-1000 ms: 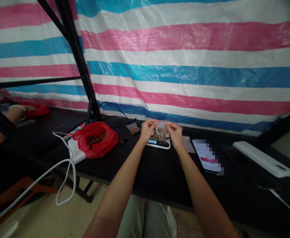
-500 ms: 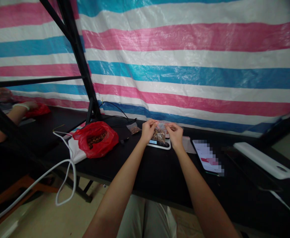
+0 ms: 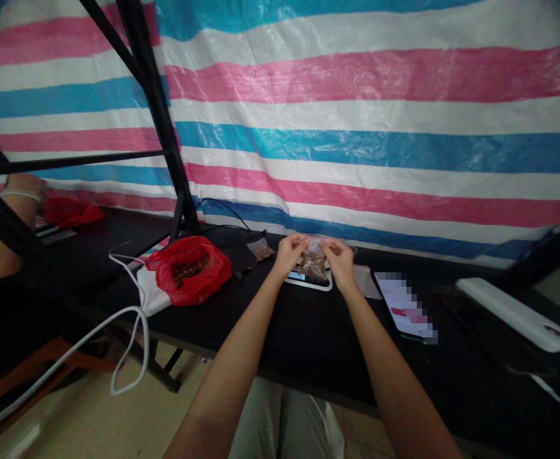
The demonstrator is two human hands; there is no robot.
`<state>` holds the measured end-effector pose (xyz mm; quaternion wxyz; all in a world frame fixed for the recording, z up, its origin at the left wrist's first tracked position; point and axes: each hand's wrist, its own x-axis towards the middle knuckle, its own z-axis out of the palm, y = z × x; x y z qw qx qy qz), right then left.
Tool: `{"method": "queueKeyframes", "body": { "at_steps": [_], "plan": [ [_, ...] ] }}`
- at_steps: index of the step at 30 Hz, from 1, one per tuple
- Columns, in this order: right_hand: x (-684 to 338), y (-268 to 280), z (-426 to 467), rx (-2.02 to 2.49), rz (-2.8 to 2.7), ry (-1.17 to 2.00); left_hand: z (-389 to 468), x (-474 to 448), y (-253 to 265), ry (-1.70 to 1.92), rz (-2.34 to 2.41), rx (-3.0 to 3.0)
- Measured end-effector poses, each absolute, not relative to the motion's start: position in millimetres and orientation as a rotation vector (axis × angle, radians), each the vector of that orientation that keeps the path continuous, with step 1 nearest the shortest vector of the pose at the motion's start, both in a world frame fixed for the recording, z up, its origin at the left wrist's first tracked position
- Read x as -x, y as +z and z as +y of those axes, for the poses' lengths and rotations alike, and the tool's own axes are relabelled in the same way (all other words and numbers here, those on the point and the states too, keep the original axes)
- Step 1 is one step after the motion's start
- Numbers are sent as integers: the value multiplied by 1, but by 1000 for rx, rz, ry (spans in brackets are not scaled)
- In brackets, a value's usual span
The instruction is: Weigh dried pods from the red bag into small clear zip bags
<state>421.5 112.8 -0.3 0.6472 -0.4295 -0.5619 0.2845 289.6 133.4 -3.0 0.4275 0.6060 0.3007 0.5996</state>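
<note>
A small clear plastic bag with brown bits inside is held by its top edge between my two hands. My left hand pinches the upper left corner, and my right hand pinches the upper right. Below and behind the bag sits a white kitchen scale with a lit display, partly covered by the bag and my hands. Whether the bag rests on the scale I cannot tell. To the left, a red plastic bag lies open with brown pieces in it.
Another small filled bag lies left of the scale. Flat clear bags, a phone and a white power bank are on the right. A white cable loops at the left. A co-worker's arm shows beyond the black frame.
Both hands still pinch the bag's top; the bag now hangs straighter and faces me more fully. The view has shifted slightly. The co-worker's arm has drawn back from the far red bag.
</note>
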Motion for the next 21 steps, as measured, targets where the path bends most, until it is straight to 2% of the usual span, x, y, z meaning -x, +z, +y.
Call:
{"method": "queueKeyframes", "body": {
  "at_steps": [21],
  "plan": [
    [-420, -9, 116, 1131, -1406, 460, 127, -288, 1, 1484, 1052, -1904]
  ]
}}
